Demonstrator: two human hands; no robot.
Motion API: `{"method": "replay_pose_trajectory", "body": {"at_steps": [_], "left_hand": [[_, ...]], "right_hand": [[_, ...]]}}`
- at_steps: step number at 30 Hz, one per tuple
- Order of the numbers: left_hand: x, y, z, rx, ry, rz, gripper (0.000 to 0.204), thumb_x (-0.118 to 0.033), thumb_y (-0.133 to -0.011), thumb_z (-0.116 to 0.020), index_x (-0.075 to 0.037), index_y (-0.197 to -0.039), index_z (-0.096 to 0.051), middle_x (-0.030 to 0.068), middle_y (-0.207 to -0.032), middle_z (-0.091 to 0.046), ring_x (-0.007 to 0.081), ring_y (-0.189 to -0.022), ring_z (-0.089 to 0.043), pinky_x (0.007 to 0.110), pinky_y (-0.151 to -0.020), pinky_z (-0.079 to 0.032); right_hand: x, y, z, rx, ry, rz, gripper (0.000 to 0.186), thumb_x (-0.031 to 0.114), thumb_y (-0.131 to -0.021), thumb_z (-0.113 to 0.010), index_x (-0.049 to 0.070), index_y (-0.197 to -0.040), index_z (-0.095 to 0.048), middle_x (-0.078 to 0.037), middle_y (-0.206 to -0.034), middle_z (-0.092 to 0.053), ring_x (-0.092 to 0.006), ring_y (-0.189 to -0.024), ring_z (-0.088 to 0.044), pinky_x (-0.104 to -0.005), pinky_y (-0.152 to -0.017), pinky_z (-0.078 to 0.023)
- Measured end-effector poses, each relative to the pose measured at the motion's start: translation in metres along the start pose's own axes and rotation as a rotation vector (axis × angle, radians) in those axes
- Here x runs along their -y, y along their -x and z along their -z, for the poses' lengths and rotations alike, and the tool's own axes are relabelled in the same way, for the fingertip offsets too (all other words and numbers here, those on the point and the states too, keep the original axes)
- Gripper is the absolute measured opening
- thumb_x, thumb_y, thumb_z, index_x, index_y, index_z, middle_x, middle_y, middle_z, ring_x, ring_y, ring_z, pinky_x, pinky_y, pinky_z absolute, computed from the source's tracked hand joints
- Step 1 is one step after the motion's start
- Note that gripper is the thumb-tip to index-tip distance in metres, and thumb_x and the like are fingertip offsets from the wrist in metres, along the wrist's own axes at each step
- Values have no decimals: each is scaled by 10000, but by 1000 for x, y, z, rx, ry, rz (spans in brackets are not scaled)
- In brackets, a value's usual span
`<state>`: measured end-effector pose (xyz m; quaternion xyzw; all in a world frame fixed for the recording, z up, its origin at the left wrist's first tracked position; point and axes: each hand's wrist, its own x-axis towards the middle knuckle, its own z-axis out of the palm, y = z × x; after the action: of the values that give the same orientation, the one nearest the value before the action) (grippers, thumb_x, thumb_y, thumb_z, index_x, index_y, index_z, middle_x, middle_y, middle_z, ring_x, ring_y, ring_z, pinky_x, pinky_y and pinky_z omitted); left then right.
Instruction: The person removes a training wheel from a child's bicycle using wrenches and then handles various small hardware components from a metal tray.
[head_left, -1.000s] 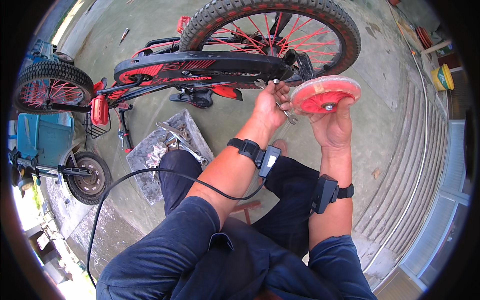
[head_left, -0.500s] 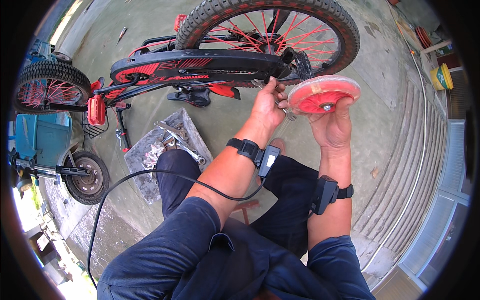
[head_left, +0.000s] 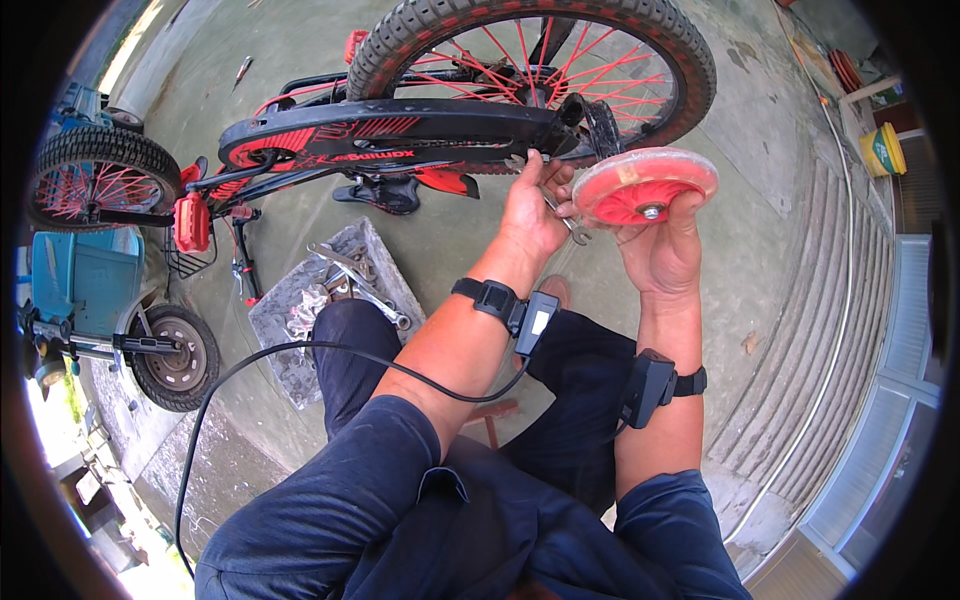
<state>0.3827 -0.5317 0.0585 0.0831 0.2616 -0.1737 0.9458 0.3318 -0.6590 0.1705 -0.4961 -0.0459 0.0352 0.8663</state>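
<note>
A small bicycle (head_left: 400, 140) with red spokes and a black and red chain guard lies upside down on the concrete in front of me. My right hand (head_left: 662, 245) holds up a red training wheel (head_left: 645, 185) by its hub, next to the rear wheel (head_left: 540, 60). My left hand (head_left: 535, 205) grips a metal wrench (head_left: 560, 215) near the rear axle, just left of the training wheel. Both wrists carry black strapped devices, and a black cable runs from the left one.
A grey cloth with several wrenches (head_left: 335, 290) lies on the ground to my left. A blue wheeled cart (head_left: 90, 290) stands at far left. A yellow bucket (head_left: 882, 150) sits at right beside stepped concrete and a hose. My knees fill the lower middle.
Both hands and the training wheel have stayed almost in place by the rear axle; the left hand with the wrench shifted slightly.
</note>
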Motion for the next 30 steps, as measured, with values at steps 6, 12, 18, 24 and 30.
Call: {"method": "replay_pose_trajectory", "body": {"at_steps": [6,12,18,24,30], "left_hand": [[-1,0,1,12,26,31,273,-367,-991,-557,-106,-911,-558,22,-824,-593,110,-600,-453,233,-458,-311],[-6,-3,3,14,-4,18,276,-374,-1001,-530,-106,-938,-546,21,-828,-591,106,-603,-449,234,-455,-309],[-7,2,2,-4,-65,32,282,-385,-1009,-507,-117,-931,-544,14,-802,-570,107,-610,-447,234,-460,-308],[-4,4,-2,-61,-20,25,298,-395,-1016,-487,-117,-928,-550,11,-806,-571,108,-612,-447,235,-461,-309],[-5,0,5,-17,-43,-2,308,-397,-1018,-484,-113,-935,-568,11,-818,-580,109,-623,-449,235,-465,-309]], "right_hand": [[2,-1,1,31,-1,-20,912,749,-776,-572,-22,-1261,-526,-195,-1111,-672,-375,-962,-692,-434,-798,-583],[-2,-3,3,21,-19,-1,894,737,-790,-573,-9,-1278,-513,-179,-1125,-668,-361,-975,-688,-445,-798,-582],[2,0,-1,17,-80,-5,844,717,-801,-580,28,-1284,-515,-142,-1144,-660,-331,-983,-687,-448,-781,-591],[2,0,1,16,-97,7,824,710,-806,-578,39,-1280,-519,-131,-1146,-659,-320,-984,-687,-450,-783,-593],[4,0,0,23,-82,4,828,706,-804,-585,37,-1286,-513,-131,-1149,-657,-323,-985,-687,-450,-781,-593]]}}
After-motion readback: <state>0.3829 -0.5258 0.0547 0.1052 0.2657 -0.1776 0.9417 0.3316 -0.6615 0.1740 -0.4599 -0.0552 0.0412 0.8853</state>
